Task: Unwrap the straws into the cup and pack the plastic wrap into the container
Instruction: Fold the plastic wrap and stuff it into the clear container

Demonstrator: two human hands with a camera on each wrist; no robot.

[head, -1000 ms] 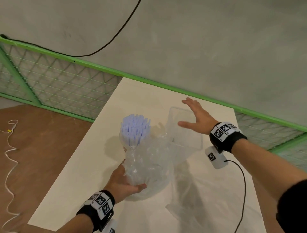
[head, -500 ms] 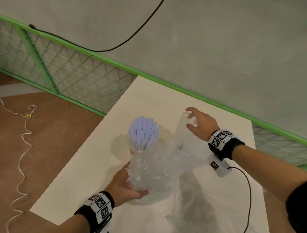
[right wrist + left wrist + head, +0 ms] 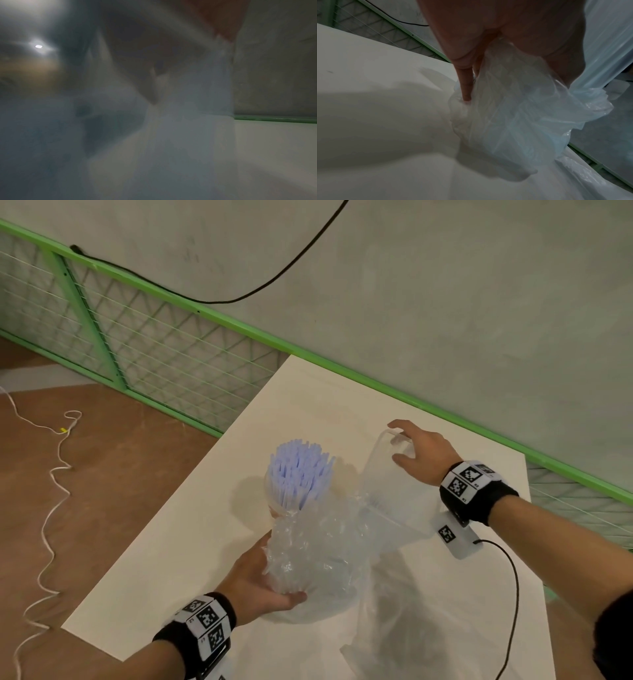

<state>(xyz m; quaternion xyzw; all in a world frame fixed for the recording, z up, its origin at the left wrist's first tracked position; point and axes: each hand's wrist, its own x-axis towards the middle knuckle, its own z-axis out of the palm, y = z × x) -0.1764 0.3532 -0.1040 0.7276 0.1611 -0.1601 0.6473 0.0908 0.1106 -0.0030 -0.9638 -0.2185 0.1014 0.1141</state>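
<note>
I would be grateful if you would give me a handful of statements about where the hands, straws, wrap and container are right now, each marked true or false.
1. The left hand holds the crumpled clear plastic wrap. True.
2. The pale lilac plastic straws lie flat on the white table. False: they stand upright in a bundle, their lower ends behind the wrap.
3. The right hand grips the rim of the clear plastic container. True.
4. The container sits flat and level on the table. False: it is tipped, its opening turned toward the wrap.
5. The plastic wrap is already packed inside the container. False: the bunch is beside it, in the left hand.
</note>
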